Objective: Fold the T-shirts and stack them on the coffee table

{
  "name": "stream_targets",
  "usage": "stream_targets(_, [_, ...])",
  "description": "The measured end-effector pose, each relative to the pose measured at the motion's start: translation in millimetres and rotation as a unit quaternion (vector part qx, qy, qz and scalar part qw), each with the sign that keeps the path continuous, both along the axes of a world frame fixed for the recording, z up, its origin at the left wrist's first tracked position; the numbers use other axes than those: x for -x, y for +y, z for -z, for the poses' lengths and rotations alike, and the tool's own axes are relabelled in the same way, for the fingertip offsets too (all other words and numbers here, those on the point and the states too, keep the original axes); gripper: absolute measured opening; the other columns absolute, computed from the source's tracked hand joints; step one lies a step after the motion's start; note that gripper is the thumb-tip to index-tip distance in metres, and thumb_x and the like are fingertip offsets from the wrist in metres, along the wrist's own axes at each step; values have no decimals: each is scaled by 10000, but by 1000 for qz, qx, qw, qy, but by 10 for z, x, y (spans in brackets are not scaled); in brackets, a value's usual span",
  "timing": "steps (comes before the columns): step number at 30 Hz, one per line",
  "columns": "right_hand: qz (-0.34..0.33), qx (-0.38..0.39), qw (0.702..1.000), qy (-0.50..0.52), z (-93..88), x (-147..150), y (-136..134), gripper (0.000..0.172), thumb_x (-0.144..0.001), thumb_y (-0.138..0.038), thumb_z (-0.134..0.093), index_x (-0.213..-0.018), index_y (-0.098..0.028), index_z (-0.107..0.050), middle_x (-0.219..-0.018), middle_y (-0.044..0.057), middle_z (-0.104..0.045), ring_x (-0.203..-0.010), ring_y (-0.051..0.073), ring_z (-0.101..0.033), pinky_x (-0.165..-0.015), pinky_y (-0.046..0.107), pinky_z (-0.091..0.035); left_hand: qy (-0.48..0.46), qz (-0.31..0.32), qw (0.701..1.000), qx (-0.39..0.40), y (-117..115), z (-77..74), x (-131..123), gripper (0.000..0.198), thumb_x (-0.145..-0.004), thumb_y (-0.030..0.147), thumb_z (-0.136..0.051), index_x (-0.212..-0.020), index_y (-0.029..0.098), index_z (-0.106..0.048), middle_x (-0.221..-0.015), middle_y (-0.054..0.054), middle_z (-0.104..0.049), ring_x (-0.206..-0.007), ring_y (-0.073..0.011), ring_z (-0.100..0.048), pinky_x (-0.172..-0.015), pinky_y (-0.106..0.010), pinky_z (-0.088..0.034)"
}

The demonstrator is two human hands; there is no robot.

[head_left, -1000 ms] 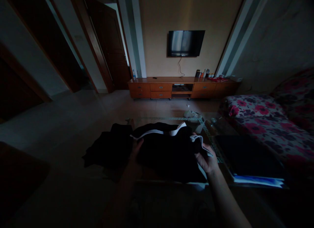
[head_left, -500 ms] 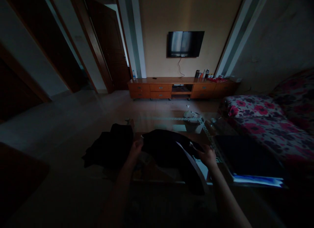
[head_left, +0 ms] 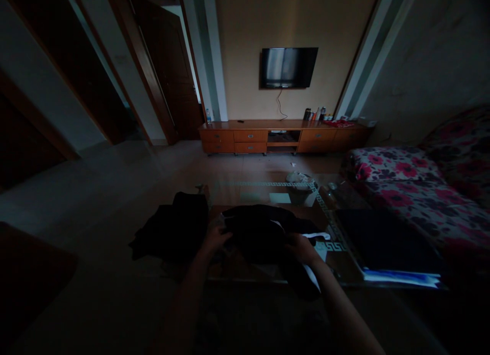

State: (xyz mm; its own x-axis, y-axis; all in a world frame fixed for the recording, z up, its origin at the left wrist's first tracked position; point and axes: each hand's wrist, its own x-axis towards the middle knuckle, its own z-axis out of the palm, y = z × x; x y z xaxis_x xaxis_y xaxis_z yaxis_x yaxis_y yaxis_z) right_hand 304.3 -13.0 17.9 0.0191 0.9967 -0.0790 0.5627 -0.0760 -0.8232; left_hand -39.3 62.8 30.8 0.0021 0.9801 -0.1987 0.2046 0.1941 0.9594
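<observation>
A black garment with white trim (head_left: pixel 260 232) lies bunched on a glass coffee table (head_left: pixel 268 192) in front of me. My left hand (head_left: pixel 216 238) grips its left edge, fingers curled into the cloth. At the garment's right side my right hand (head_left: pixel 302 248) is closed on the fabric, near the white stripe. A second dark garment (head_left: pixel 172 232) hangs over the table's left end, untouched. The room is very dim, so finger detail is faint.
A dark folded stack over blue and white sheets (head_left: pixel 386 248) sits on the table's right. A floral sofa (head_left: pixel 413 192) stands to the right. A wooden TV cabinet (head_left: pixel 283 135) and wall television (head_left: pixel 289 67) are at the far wall. A doorway (head_left: pixel 172 74) is left.
The garment was spread wide with its white band raised; both hands have drawn inward and lowered it into a smaller bundle. My right hand moved left toward the middle.
</observation>
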Motion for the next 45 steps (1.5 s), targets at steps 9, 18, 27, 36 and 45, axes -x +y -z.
stream_targets(9, [229,-176,939,187,-358,-399,71,454,-768,-586,-670,-1015,-204,-675,-951,50,-718,-932,244,-628,-886,362,-505,-2,-130,962,-239,-44,-528,174,292,-809,378,-667,-1064,244,-711,-1148,-60,-714,-1152,-269,-624,-1065,-407,-442])
stream_targets(18, [83,47,941,324,-544,-309,-176,516,-736,-533,-768,-1136,-224,-662,-944,15,-740,-894,229,-683,-823,343,-536,43,-23,983,-175,-203,-505,283,430,-772,370,-728,-1177,227,-713,-1251,-91,-698,-1217,-293,-605,-1132,-437,-383])
stream_targets(27, [-82,105,973,190,-628,-41,-323,537,-714,-518,-805,-1165,-235,-733,-1219,43,-712,-1183,273,-610,-1099,458,-412,59,44,997,-24,-216,-188,344,644,-667,491,-814,-1207,165,-686,-1071,-142,-762,-1015,-326,-708,-942,-445,-523])
stream_targets(36, [-266,177,945,67,-711,232,-322,498,-866,-597,-612,-1121,-193,-755,-1067,57,-735,-967,240,-657,-860,329,-505,314,104,934,-133,-310,-69,139,520,-778,301,-710,-1271,156,-633,-1333,-155,-632,-1270,-315,-571,-1106,-436,-418])
stream_targets(45, [285,37,942,-173,84,-41,44,921,-809,-434,-654,-1573,-111,-254,-1384,278,-537,-1291,394,-526,-1003,487,-428,363,281,867,-194,-555,-100,-325,769,-849,202,-602,-1548,380,-337,-1653,-52,-288,-1451,-325,-376,-1159,-571,-323])
